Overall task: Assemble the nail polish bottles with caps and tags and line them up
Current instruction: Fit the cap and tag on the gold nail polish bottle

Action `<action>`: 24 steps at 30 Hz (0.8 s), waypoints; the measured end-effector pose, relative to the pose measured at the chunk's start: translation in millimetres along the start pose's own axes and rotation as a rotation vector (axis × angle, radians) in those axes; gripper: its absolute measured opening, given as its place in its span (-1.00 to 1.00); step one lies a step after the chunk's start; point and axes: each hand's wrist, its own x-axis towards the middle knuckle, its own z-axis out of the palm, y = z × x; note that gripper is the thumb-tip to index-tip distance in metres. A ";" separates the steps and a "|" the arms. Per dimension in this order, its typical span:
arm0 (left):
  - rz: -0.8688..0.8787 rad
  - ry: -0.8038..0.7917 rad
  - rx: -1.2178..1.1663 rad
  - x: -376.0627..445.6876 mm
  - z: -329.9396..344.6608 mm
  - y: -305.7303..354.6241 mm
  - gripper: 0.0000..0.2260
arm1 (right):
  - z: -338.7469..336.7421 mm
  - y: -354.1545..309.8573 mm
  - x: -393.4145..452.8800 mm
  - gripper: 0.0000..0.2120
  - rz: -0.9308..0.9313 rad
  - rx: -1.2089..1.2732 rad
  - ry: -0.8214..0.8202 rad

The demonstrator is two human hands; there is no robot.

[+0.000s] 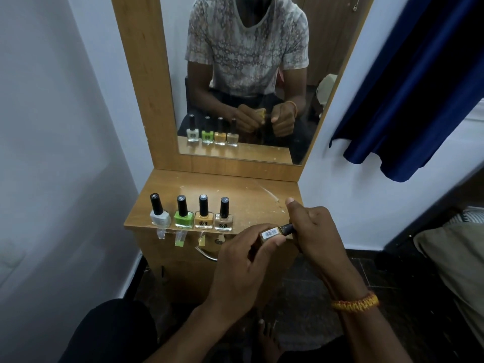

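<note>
While four capped bottles (191,213) line the table's (251,197) front edge, my left hand (243,265) grips a fifth bottle (269,235); my right hand (314,229) grasps its cap (286,228).

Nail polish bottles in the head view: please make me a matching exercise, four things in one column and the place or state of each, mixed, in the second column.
Things:
1. green bottle
2. white bottle
3. beige bottle
4. bottle with barcode sticker

Places or states:
A. right end of the row on the table
B. held in both hands, in front of the table
C. left end of the row
D. second from the left

Pairs: 1-D, 2-C, 3-A, 4-B
</note>
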 end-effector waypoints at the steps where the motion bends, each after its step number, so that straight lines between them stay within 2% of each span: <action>1: -0.017 -0.007 -0.015 0.1 -2.4 1.9 -0.81 | 1.1 -0.8 -0.4 -0.31 -0.022 0.008 0.009; 4: -0.082 -0.019 -0.096 0.7 -5.1 4.0 -0.79 | 3.1 -3.3 -1.9 -0.29 -0.093 0.044 0.030; 7: -0.109 -0.004 -0.165 0.7 -9.0 0.5 -0.64 | 6.4 -3.4 -5.1 -0.23 -0.168 0.096 0.010; 9: -0.151 -0.014 -0.242 0.6 -11.2 1.4 -0.61 | 7.4 -5.8 -7.7 -0.23 -0.208 0.126 0.000; 13: -0.271 -0.025 -0.458 1.0 -14.4 5.0 -0.66 | 9.6 -8.7 -14.8 -0.28 -0.295 0.196 0.012; 17: -0.242 0.057 -0.522 -3.3 -9.6 15.8 -0.75 | 13.0 -13.5 -19.5 -0.31 -0.249 0.287 0.018; 19: -0.251 0.175 -0.601 -5.5 -5.3 20.8 -0.77 | 10.2 -18.3 -21.4 -0.40 -0.195 0.394 -0.141; 21: -0.331 0.281 -0.733 -4.7 -4.5 22.5 -0.74 | 9.1 -23.2 -24.1 -0.62 -0.201 0.458 -0.341; 22: -0.361 0.305 -0.772 -4.1 -5.2 24.2 -0.71 | 9.8 -26.7 -26.3 -0.76 -0.229 0.434 -0.376; 24: -0.373 0.293 -0.748 -4.2 -6.1 27.0 -0.62 | 11.9 -30.2 -28.5 -0.92 -0.255 0.411 -0.316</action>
